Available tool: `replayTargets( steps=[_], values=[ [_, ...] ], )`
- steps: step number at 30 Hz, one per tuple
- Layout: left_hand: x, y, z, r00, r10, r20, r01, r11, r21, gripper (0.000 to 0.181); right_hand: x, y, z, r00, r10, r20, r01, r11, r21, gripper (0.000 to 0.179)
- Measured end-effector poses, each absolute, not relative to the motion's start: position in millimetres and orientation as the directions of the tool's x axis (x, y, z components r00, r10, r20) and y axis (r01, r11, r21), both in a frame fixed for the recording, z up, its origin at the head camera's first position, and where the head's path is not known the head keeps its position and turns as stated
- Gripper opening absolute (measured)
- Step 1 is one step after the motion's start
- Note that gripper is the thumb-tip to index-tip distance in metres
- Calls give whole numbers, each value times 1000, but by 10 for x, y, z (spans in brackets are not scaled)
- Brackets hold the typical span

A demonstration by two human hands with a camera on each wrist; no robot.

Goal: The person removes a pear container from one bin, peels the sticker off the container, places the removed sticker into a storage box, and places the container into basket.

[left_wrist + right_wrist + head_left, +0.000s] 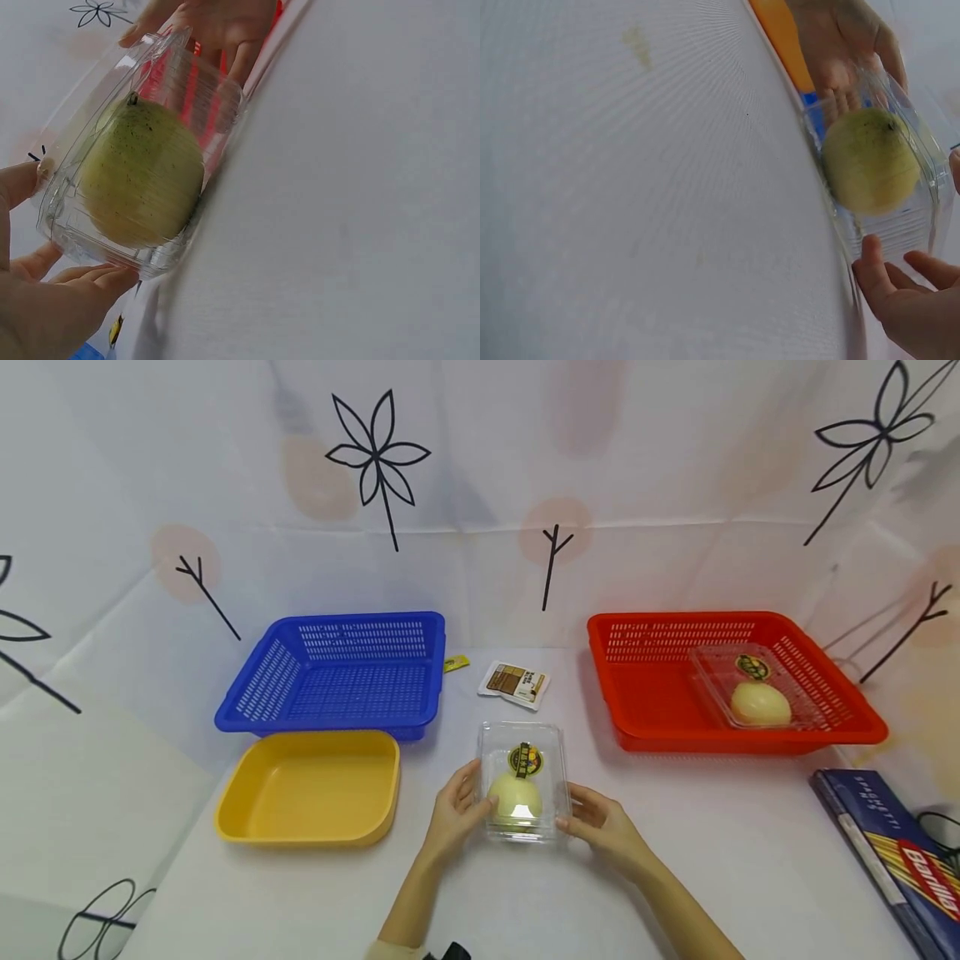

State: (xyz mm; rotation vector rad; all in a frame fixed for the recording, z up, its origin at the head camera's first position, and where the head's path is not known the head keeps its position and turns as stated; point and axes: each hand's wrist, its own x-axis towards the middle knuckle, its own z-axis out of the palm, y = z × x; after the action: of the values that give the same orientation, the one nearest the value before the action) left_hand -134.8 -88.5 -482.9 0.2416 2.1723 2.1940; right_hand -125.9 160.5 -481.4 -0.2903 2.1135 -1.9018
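Observation:
A clear plastic clamshell box (pixel 522 777) stands on the white table, near its middle. Inside lies a round yellow-green fruit (pixel 516 799) under a dark round label. My left hand (pixel 471 797) grips the box's left side, thumb on the lid. My right hand (pixel 579 810) holds the right side with curled fingers. The left wrist view shows the fruit (pixel 139 172) through the box wall, my left hand (pixel 52 292) below it and my right hand (pixel 214 34) beyond. In the right wrist view the fruit (pixel 870 161) lies between my right hand (pixel 904 296) and my left hand (pixel 847 52).
A blue basket (pixel 322 720) and a yellow tray (pixel 300 837) sit to the left. At the right, a red basket (pixel 750 739) holds a second clamshell with fruit (pixel 759 702). A small packet (pixel 515 683) lies behind the box. A Barilla spaghetti box (pixel 900 860) lies at the right edge.

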Motion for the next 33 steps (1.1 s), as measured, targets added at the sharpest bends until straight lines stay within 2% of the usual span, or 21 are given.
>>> replayTargets(
  steps=[5,12,21,29,33],
  values=[
    [-1498,-834,-4789,-989,107,99,102,19,995,65,-1278,1611,-4793,-937,-337,-92,48,136,-990,65],
    [-1656,-741,-4668,-989,35,144,146,71,987,55,-1303,1622,-4776,-930,-362,-66,24,118,-993,69],
    [-1607,-670,-4338,-987,46,156,160,88,983,48,-1370,1625,-4737,-921,-385,-50,-9,150,-989,70],
    [-1624,-653,-4319,-987,50,154,157,73,985,47,-1491,1576,-4608,-954,-301,-11,-61,226,-972,67],
    [-1622,-652,-4332,-989,44,142,145,63,987,46,-1580,1569,-4552,-954,-299,11,-90,250,-964,67]
  ],
)
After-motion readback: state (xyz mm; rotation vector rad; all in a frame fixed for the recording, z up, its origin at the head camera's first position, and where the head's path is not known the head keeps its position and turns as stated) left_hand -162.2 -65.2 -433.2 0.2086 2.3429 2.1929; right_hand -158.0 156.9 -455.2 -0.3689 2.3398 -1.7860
